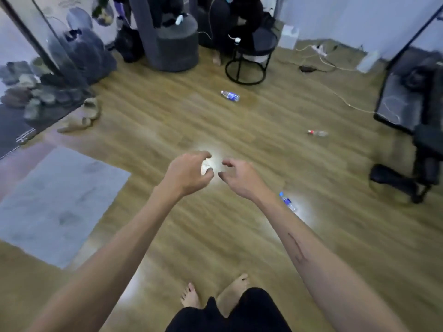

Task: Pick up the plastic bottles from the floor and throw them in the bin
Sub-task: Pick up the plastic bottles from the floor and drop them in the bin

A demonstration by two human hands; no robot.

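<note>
Wood-laminate floor (167, 121), 1 room, 3 plastic bottles lying on it, no bin in view

Item 1: blue-label bottle (230, 96), on its side towards the far edge of the floor, just in front of a round black side table (249, 61)

Item 2: clear bottle with red cap (317, 133), on its side towards the right edge of the floor, near a dark chair base (402, 180)

Item 3: blue-cap bottle (287, 201), on its side in a patch of glare, partly behind the right forearm, nearest the bare feet

Item 4: left hand (187, 172), held out over the middle of the floor, fingers curled as if cupped; a pale shape sits between thumb and fingers, but glare on the floor behind makes it impossible to tell whether anything is held

Item 5: right hand (236, 174), just beside the left, fingers half curled, nothing in it

Risks, judged:
- Cylinders on smooth laminate roll at a glancing touch; item 2 may run under the chair
- White cable (340, 99) trails across the right side of the floor, a snag for bare feet on the way to item 2
- Grey mat (55, 202) at the left edge may slip or catch a toe
- Item 3 sits low and half hidden by the arm, easy to step on or miss
- With the bin unseen, a long throw risks a bounce-out
</note>
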